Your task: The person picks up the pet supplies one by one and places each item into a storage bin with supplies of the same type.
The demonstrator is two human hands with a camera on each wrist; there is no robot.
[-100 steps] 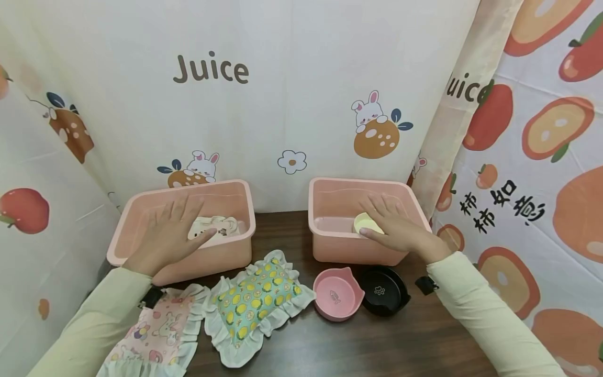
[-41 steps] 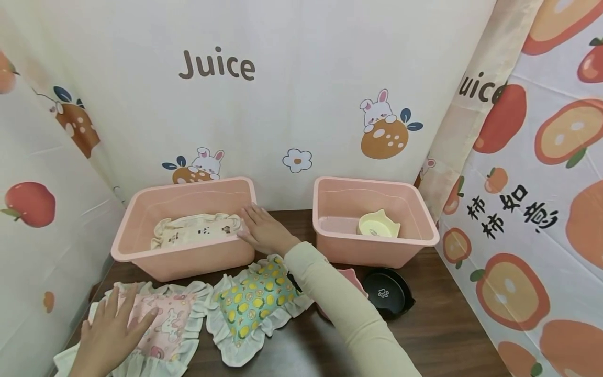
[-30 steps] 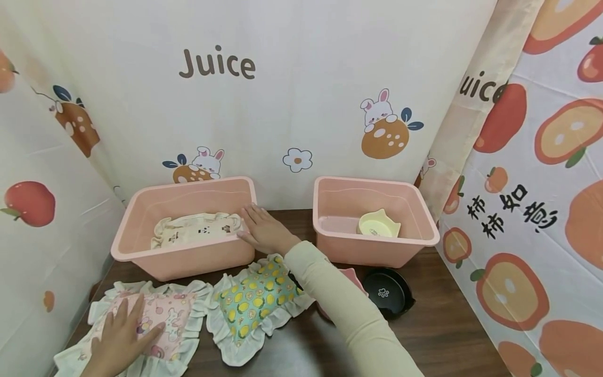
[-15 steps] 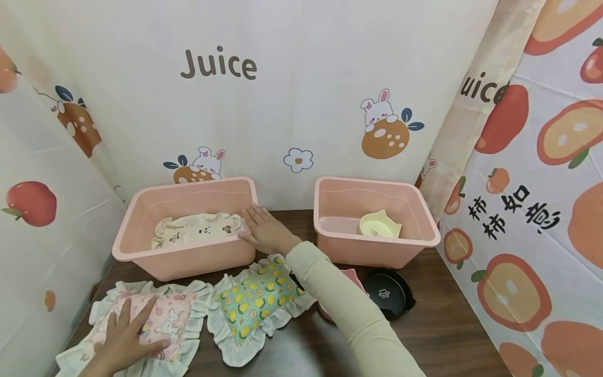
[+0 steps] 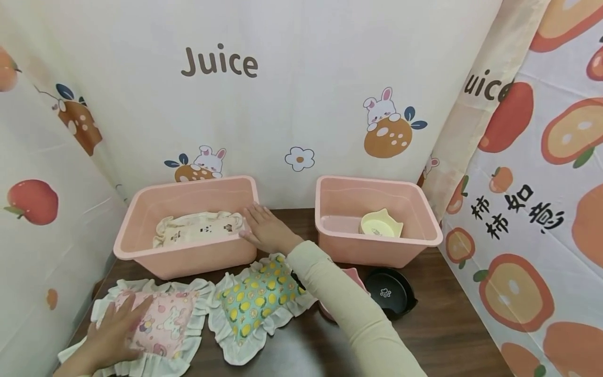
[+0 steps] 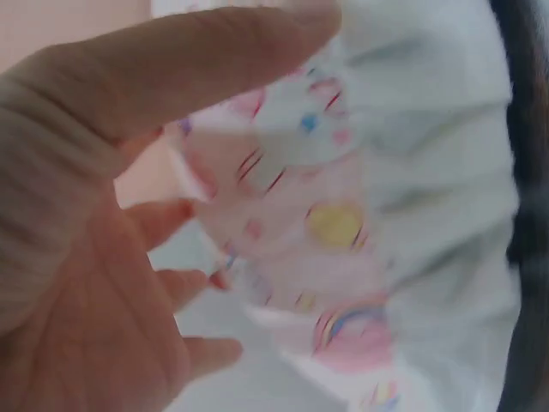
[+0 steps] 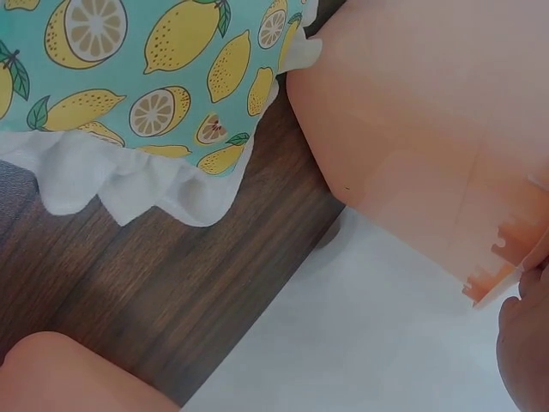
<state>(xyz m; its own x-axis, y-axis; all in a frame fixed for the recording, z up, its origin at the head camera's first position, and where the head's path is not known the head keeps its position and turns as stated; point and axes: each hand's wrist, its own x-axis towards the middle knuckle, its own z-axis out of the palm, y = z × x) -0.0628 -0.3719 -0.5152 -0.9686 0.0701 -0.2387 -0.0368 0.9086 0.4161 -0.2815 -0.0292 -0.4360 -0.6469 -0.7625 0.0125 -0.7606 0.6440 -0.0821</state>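
Note:
My left hand [image 5: 110, 335] is spread over the left part of a pink rabbit-print pillow [image 5: 171, 319] with a white frilled edge. In the left wrist view the thumb lies across the pillow print, and the other fingers [image 6: 184, 287] stretch apart beside its edge. My right hand [image 5: 268, 230] reaches left and lies with straight fingers on the right-end rim of the left pink bin [image 5: 202, 262]. A cream frilled cloth piece [image 5: 200, 230] lies inside that bin. Below my right forearm is a lemon-print frilled pillow [image 5: 259, 298], partly covered by the arm.
A second pink bin [image 5: 367, 251] stands at right, holding a yellow cat-eared bowl [image 5: 380, 224]. In front of it are a black bowl [image 5: 391, 293] and a pink bowl [image 5: 354, 276], mostly hidden by my right sleeve. Printed curtains [image 5: 292, 94] border the wooden table.
From above the bins, my left hand came down to the pink pillow and my right hand crossed to the left bin's rim. Lately my left hand shifted slightly left; the right stayed.

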